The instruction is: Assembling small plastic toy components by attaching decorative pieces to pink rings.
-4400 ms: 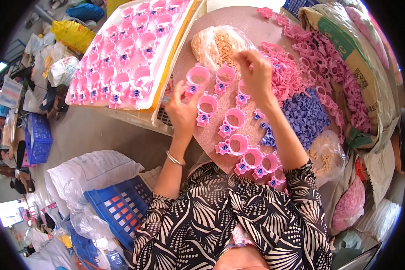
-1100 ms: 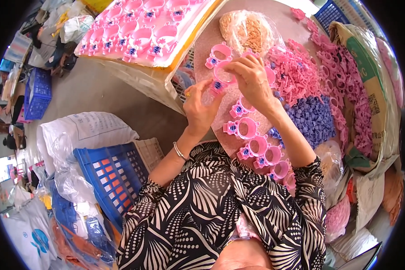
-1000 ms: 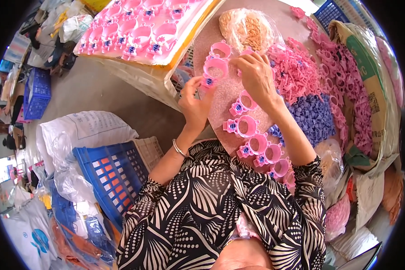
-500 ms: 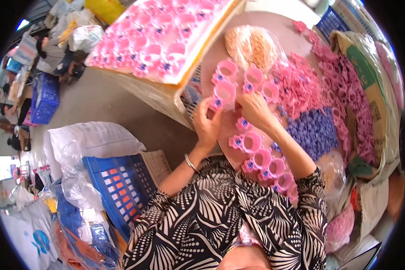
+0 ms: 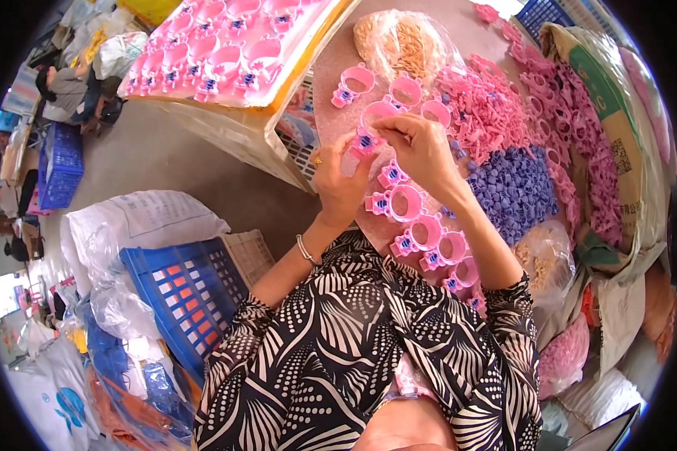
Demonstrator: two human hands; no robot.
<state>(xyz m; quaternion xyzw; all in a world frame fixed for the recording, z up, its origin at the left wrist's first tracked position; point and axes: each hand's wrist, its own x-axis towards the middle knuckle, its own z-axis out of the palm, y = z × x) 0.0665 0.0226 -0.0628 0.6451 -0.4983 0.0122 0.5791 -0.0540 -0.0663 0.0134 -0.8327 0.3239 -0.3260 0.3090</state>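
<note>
My left hand (image 5: 340, 179) pinches a pink plastic ring-shaped piece (image 5: 376, 114) by its lower side, near a small blue part on it. From the right, my right hand (image 5: 423, 150) has its thumb and forefinger closed on the same piece. Whether a smaller part sits between those fingers is hidden. Around my hands on the table lie more pink ring pieces: one (image 5: 353, 81) beyond the left hand, two (image 5: 405, 92) beyond the right hand, and a row (image 5: 407, 203) curving toward my body. Several of these carry blue parts.
Heaps of small pink parts (image 5: 480, 98) and blue parts (image 5: 513, 192) lie right of my hands, with a bag of beige pieces (image 5: 402, 45) behind. At the far left, a tray of pink ring pieces (image 5: 226, 56) rests on a crate. A blue basket (image 5: 180, 293) stands left of me.
My right hand has come left from beside the neighbouring pieces onto the pink ring piece in my left hand. The whole view has shifted slightly.
</note>
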